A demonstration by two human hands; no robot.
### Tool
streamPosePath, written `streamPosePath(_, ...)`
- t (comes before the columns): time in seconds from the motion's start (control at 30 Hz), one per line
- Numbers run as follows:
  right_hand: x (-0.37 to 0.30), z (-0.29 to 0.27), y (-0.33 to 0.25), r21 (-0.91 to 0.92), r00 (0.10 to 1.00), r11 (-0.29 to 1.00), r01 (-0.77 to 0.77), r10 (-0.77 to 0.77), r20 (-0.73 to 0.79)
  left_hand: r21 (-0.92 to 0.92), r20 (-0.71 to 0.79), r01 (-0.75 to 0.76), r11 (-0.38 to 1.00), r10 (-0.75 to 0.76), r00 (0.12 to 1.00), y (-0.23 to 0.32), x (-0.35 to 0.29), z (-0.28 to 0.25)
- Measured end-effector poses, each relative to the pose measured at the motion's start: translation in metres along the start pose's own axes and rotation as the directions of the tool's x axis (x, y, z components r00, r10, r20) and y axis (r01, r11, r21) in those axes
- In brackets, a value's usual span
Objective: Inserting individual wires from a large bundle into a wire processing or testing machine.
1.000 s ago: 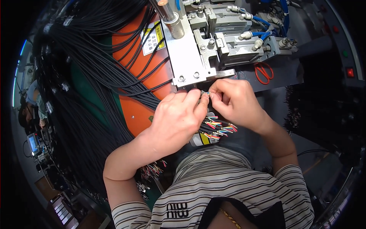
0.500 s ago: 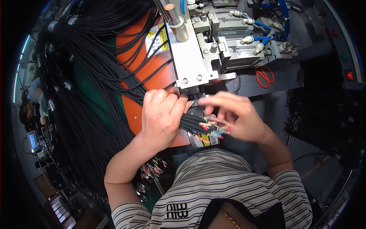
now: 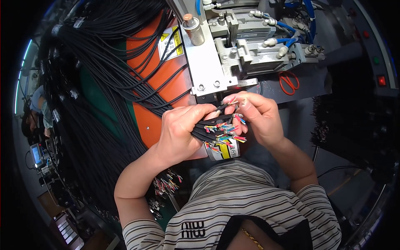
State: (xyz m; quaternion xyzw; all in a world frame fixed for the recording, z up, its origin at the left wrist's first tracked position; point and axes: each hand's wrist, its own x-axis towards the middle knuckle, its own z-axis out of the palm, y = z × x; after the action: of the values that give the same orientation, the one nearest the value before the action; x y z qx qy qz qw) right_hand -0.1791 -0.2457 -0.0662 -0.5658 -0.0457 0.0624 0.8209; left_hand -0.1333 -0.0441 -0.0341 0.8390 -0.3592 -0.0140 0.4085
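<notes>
Head view: the left hand (image 3: 180, 133) is gripping a bundle of black cables (image 3: 208, 130) just in front of the person's chest, fingers wrapped shut around the sheaths so that the stripped ends with their coloured inner wires (image 3: 227, 135) are fanning out to the right. The right hand (image 3: 255, 118) is pinching a single cable end (image 3: 230, 103) between thumb and forefinger, closed on it, and is holding it up near the mouth of the metal press machine (image 3: 233, 54) at the far side of the bench. Compared with half a second ago, the right hand is sitting higher and closer to the grey machine plate (image 3: 204, 66), and one cable is now separated from the bundle rather than lying among the others; a second ago both hands were bunched together right at the plate. This is reading as one cycle of picking a cable out of the held bundle and bringing it to the machine, with the bulk of the bundle not yet processed. Further to the left, a large mass of black cables (image 3: 96, 83) is draping over the orange panel (image 3: 160, 79). Orange-handled scissors (image 3: 288, 81) are lying on the right, well apart from both hands. A yellow-and-white cylinder (image 3: 223, 152) is sitting just below the bundle.
</notes>
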Motion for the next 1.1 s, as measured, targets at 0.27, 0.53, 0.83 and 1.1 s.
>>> streamPosePath(0.27,0.003,0.003,0.002,-0.232,0.996,0.97,0.072,-0.083,-0.036,-0.06,-0.042,0.019,0.998,-0.021,0.999,-0.002,0.002,0.004)
streamPosePath(0.53,0.016,-0.022,0.003,0.453,0.905,0.789,-0.415,0.308,0.293,0.242,-0.071,-0.29,0.926,0.315,0.946,0.005,-0.001,0.004)
streamPosePath(0.83,0.004,0.003,-0.007,-0.27,0.995,0.959,-0.09,0.097,0.014,0.186,-0.008,-0.178,0.966,0.183,0.983,0.008,-0.002,0.01)
streamPosePath(1.1,-0.009,0.023,0.011,-0.727,0.82,0.498,0.472,-0.551,0.155,0.105,-0.134,-0.158,0.982,0.172,0.976,0.007,-0.002,0.012)
